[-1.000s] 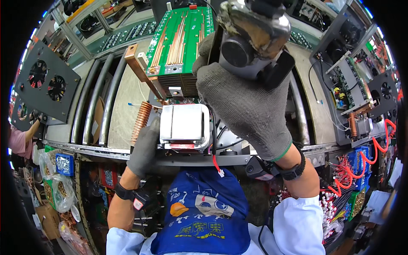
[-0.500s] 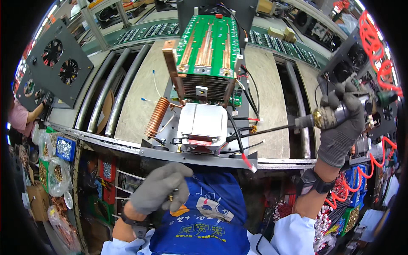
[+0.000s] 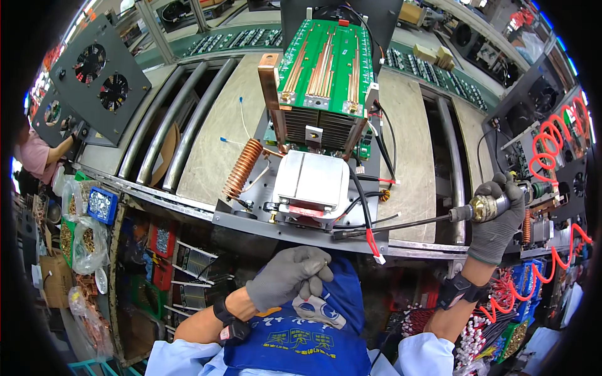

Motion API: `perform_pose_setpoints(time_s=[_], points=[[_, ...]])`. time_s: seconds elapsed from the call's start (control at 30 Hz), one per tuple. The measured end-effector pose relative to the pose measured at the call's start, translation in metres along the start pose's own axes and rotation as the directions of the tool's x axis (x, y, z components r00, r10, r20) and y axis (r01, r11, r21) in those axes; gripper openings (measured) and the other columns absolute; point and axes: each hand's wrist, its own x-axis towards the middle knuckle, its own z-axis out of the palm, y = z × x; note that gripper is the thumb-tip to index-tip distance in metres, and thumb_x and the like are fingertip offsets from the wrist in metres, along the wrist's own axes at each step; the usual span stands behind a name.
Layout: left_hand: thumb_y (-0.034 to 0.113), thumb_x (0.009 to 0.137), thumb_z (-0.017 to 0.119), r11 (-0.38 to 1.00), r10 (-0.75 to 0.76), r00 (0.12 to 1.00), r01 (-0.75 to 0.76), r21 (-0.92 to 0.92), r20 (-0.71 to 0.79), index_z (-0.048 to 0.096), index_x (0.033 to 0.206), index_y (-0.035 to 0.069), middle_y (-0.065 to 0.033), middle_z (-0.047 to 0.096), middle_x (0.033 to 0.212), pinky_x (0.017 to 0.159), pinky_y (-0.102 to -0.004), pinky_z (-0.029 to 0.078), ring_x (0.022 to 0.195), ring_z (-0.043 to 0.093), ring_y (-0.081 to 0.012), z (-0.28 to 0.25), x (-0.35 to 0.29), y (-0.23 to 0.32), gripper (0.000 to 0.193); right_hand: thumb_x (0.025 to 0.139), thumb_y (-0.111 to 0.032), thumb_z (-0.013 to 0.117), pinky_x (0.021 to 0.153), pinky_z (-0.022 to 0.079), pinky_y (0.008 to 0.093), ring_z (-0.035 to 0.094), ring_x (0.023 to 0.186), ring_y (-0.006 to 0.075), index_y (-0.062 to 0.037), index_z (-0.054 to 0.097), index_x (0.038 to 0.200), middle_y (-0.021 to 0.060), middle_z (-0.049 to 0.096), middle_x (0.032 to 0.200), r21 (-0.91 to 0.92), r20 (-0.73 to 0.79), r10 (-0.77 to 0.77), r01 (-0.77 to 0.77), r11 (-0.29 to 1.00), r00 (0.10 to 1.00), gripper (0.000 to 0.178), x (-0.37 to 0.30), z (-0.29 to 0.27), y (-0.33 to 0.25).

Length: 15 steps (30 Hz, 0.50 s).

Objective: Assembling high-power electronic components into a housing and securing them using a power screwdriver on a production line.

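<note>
My right hand, in a grey glove, is wrapped round a power screwdriver with a long dark shaft. The shaft points left, its tip at the front edge of a grey metal base plate. On this plate stand a silver block-shaped part, a copper coil and a finned heat sink under a green circuit board. My left hand, also gloved, is in front of the plate with fingertips pinched together; what they hold is too small to make out.
Steel rollers flank the plate on the worktable. A red coiled hose hangs at the right. Parts bins, one of them blue, sit lower left. A grey panel with fans stands at the left, beside another person's arm.
My left hand has moved right and its fingers have drawn together. The screwdriver's tip has come down from beside the silver block to the plate's front edge. The view has shifted slightly.
</note>
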Motion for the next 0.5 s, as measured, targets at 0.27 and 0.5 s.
perform_pose_setpoints(time_s=[0.27, 0.5], points=[[0.029, 0.101, 0.069, 0.971, 0.142, 0.989, -0.148, -0.188, -0.043, 0.063, 0.116, 0.0, -0.0107, 0.072, 0.103, 0.059, -0.0195, 0.053, 0.074, 0.069, -0.0089, 0.009, 0.002, -0.014, 0.034, 0.085, -0.007, 0.068, 0.071, 0.06, 0.0336, 0.057, 0.07, 0.0136, 0.0011, 0.055, 0.117, 0.0092, 0.061, 0.097, 0.066, 0.032, 0.076, -0.078, 0.995, 0.997, 0.036, 0.005, -0.009, -0.002], [0.025, 0.1, 0.07, 0.943, 0.195, 0.973, -0.221, -0.248, -0.126, 0.062, 0.11, 0.002, -0.0122, 0.073, 0.098, 0.051, -0.0197, 0.051, 0.069, 0.071, -0.0112, 0.016, 0.006, -0.021, 0.026, 0.086, -0.007, 0.066, 0.071, 0.06, 0.0341, 0.057, 0.07, 0.0135, 0.0008, 0.055, 0.118, 0.0093, 0.061, 0.098, 0.107, 0.068, 0.093, -0.1, 0.989, 0.993, 0.035, 0.002, -0.008, 0.001]])
